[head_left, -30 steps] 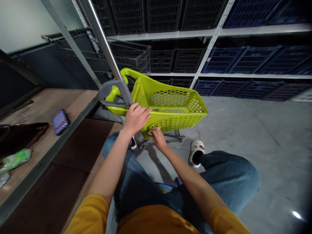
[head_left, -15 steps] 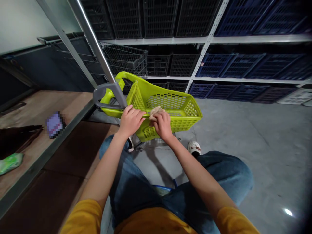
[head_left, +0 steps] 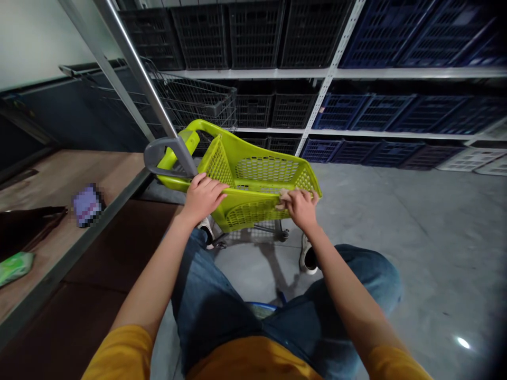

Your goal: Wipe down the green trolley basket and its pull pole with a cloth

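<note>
In front of me stands a small lime-green plastic shopping cart [head_left: 252, 202] with a perforated basket. My left hand [head_left: 203, 198] is closed over the near rim, close to the cart's handle end, with its fingers lying over the edge. Near the front corner of the same rim, my right hand [head_left: 302, 208] is closed on a crumpled beige cloth [head_left: 284, 197] and presses it against the edge. Part of the cloth is hidden under the fingers. A grey loop-shaped piece [head_left: 155, 155] is by the cart's handle, at the lower end of a metal pole.
Shelves behind the cart hold black crates [head_left: 257, 34] and blue crates [head_left: 390, 112]. A wire shopping cart [head_left: 198, 97] stands behind on the left. On the brown tabletop [head_left: 114, 163] at left lie a green packet [head_left: 16, 266] and a blurred purple item [head_left: 87, 205].
My right hand has slid right along the near rim with the cloth, toward the cart's front corner. The left hand keeps its place on the rim. The view has shifted slightly.
</note>
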`<state>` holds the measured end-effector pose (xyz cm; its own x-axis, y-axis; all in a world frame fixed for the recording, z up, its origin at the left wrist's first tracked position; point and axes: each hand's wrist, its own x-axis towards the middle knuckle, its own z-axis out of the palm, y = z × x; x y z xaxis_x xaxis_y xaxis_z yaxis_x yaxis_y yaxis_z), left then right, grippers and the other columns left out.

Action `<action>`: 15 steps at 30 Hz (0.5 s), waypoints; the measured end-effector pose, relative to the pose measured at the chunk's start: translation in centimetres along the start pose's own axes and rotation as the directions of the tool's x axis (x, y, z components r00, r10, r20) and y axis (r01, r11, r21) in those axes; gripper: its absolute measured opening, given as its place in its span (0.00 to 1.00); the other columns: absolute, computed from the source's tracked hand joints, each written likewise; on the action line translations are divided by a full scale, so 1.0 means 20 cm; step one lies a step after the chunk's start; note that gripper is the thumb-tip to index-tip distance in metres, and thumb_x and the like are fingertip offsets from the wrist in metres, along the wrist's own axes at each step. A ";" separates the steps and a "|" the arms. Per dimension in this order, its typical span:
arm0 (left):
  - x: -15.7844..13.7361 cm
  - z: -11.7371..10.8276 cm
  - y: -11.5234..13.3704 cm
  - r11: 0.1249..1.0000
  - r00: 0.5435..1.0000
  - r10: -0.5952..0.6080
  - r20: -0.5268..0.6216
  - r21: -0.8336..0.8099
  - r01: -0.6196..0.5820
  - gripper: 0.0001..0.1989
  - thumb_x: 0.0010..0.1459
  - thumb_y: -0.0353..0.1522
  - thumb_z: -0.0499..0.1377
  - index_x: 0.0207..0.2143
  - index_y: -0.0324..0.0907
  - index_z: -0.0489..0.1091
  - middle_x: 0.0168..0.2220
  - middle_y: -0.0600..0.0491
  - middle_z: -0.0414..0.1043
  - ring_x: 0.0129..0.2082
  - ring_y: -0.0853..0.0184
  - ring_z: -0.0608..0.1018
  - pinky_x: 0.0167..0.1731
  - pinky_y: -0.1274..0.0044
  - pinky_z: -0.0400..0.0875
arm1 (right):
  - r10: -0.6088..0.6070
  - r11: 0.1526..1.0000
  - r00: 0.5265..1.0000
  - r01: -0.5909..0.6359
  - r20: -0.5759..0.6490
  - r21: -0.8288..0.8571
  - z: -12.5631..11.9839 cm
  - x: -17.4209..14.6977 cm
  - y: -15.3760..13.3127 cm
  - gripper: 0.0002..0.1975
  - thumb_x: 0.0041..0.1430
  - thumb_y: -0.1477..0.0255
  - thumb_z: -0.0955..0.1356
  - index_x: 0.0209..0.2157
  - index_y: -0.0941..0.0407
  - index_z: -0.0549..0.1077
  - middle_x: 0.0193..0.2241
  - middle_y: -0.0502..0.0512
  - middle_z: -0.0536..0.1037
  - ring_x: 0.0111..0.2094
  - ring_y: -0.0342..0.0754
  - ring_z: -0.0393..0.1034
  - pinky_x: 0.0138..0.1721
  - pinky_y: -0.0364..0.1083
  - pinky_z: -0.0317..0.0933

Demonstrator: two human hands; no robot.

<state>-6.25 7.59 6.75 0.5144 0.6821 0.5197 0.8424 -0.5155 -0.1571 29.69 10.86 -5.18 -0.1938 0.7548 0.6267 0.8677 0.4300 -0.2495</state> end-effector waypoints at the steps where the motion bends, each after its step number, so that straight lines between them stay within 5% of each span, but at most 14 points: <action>1: 0.00 0.00 0.00 1.000 1.000 -0.002 0.001 -0.005 0.002 0.14 0.65 0.37 0.54 0.50 0.49 0.74 0.43 0.49 0.79 0.45 0.58 0.76 0.59 0.60 0.58 | 0.038 0.999 0.999 -0.038 -0.012 -0.029 -0.02 -0.02 0.04 0.11 0.62 0.70 0.65 0.46 0.53 0.71 0.43 0.59 0.77 0.55 0.59 0.61 0.64 0.68 0.39; 4: 0.01 -0.02 0.02 1.000 1.000 -0.021 0.017 0.008 0.021 0.14 0.64 0.36 0.54 0.49 0.47 0.74 0.42 0.48 0.78 0.45 0.57 0.76 0.59 0.58 0.57 | 0.089 0.991 0.996 -0.091 -0.017 -0.096 -0.06 -0.04 0.01 0.11 0.63 0.71 0.63 0.47 0.55 0.70 0.45 0.60 0.76 0.58 0.59 0.60 0.64 0.68 0.36; 9: 0.05 -0.07 0.13 0.989 0.993 -0.110 0.050 0.105 0.105 0.11 0.62 0.31 0.55 0.43 0.42 0.76 0.36 0.45 0.77 0.43 0.54 0.75 0.63 0.52 0.50 | -0.007 0.998 0.997 0.012 0.073 -0.062 0.03 0.07 -0.37 0.12 0.64 0.73 0.62 0.48 0.55 0.69 0.46 0.60 0.76 0.59 0.57 0.60 0.66 0.65 0.35; 12: 0.09 -0.05 0.24 0.995 0.992 -0.094 0.080 0.040 0.091 0.10 0.62 0.30 0.56 0.43 0.42 0.75 0.38 0.46 0.77 0.43 0.55 0.75 0.63 0.53 0.50 | -0.077 0.996 0.992 0.081 0.097 -0.035 0.10 0.13 -0.55 0.12 0.65 0.73 0.62 0.50 0.56 0.69 0.44 0.60 0.76 0.52 0.55 0.64 0.65 0.62 0.41; 15: 0.12 0.03 0.34 0.995 0.992 -0.086 0.087 -0.032 0.089 0.11 0.64 0.32 0.56 0.48 0.45 0.73 0.43 0.47 0.77 0.46 0.56 0.75 0.57 0.59 0.59 | -0.161 0.985 0.980 0.166 0.117 -0.036 0.11 0.13 -0.55 0.13 0.67 0.73 0.61 0.51 0.57 0.69 0.43 0.61 0.75 0.47 0.55 0.65 0.60 0.57 0.50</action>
<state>0.78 5.99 6.33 0.4518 0.7667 0.4561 0.8793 -0.4689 -0.0827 18.66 9.18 -2.39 -0.3828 0.7284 0.5683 0.8396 0.5310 -0.1150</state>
